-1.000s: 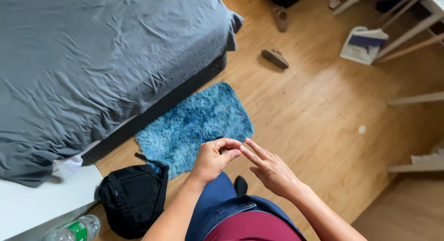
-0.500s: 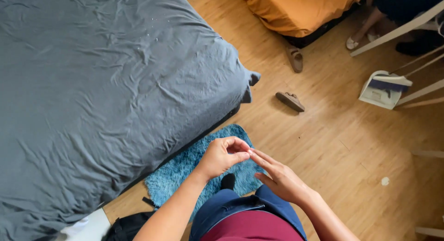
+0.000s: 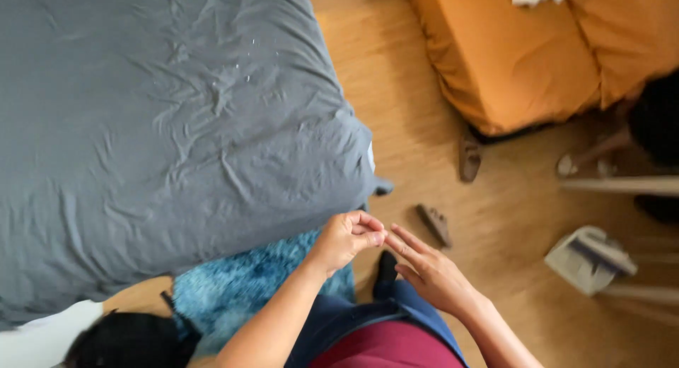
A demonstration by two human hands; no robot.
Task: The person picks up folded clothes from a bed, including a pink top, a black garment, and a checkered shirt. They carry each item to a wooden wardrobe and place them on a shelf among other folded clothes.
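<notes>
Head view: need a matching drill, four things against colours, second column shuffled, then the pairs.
Things:
1. bed sheet
2. shaggy rug
3. mattress
4. bag

Colours:
A. orange
B. black
C. grey
D. blue

Pairs: 1-C, 2-D, 3-A, 4-B

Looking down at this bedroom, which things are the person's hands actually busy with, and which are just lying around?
In hand:
left hand, curled, fingertips meeting the right hand's
right hand, fingers stretched out flat
Nothing else is visibly held.

Lying about:
grey bed
blue rug
black bag
two sandals, apart on the wooden floor
orange mattress
</notes>
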